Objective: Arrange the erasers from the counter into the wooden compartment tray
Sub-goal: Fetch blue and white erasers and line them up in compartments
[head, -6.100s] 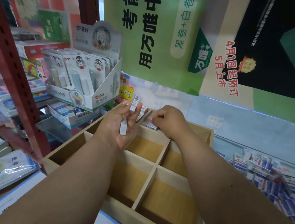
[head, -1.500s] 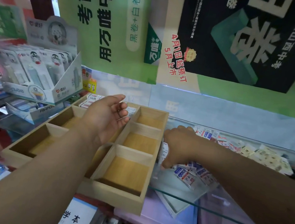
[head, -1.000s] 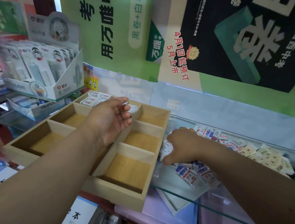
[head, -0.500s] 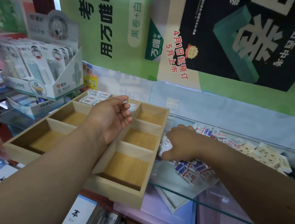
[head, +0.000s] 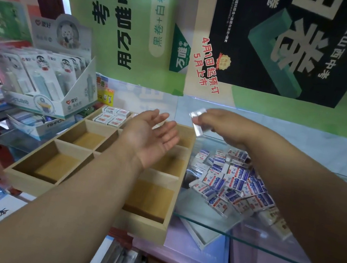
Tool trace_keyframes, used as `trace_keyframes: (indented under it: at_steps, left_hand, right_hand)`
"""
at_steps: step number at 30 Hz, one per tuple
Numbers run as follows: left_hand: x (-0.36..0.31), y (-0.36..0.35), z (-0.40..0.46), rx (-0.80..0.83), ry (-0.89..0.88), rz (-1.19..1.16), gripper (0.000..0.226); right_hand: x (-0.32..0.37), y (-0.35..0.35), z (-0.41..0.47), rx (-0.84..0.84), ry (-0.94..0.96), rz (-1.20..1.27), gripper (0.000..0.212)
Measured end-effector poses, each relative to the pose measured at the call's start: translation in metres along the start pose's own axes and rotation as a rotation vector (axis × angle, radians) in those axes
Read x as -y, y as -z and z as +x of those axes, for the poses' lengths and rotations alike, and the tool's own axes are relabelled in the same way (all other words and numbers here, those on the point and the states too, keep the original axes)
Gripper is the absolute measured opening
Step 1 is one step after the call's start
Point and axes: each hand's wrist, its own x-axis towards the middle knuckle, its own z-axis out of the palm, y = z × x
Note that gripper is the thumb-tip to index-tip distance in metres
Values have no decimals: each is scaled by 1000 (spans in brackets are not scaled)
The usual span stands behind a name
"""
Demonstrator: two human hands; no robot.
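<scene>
The left hand (head: 150,137) is held palm up above the middle of the wooden compartment tray (head: 146,226), its fingers straight and spread toward 1 o'clock, and nothing is carried in it. The right hand (head: 226,126) is raised at 3 o'clock from the left hand, above the tray's far right corner, and a blurred, clear-wrapped eraser (head: 197,121) is pinched between its thumb and fingers; the wrapped piece juts out toward the left hand, the two being near but apart. How many pieces are pinched cannot be told.

The tray is set on the counter with open compartments. A neat batch of white erasers with red print (head: 112,116) is seen laid flat in the far left compartment, at 10 o'clock from the left hand. Bare wooden floors are shown in the near compartments that can be seen.

A loose pile of blue-and-white erasers (head: 228,182) is spread on the glass counter (head: 241,238), just beside the tray's right wall, at 4 o'clock from the left hand and beneath the right forearm. A few pale packets are scattered at the pile's near right edge.

A white display box of correction tapes (head: 44,80) is stood at 9 o'clock from the tray, and green and black posters (head: 276,45) are hung behind the counter at 12 o'clock.
</scene>
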Motion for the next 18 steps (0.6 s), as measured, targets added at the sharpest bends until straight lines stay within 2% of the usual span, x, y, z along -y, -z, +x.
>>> trace_keyframes:
  at_steps: [3, 7, 10, 12, 15, 18]
  left_hand:
    - [11, -18, -3, 88, 115, -76, 38]
    - [16, -29, -6, 153, 165, -274, 48]
    - [15, -25, -3, 73, 176, -312, 32]
    - [14, -17, 0, 17, 180, -262, 22]
    - [14, -7, 3, -34, 197, -223, 20]
    - [17, -5, 3, -69, 184, -216, 22]
  right_hand:
    - [20, -3, 10, 13, 68, -46, 20]
    - [22, -5, 17, 54, 73, -327, 36]
    - [10, 8, 15, -62, 76, -257, 40]
    - [-8, 8, 14, -80, 35, -455, 32]
    - [-43, -10, 19, 13, -97, -799, 23]
    - [-59, -24, 24, 22, -133, -943, 30]
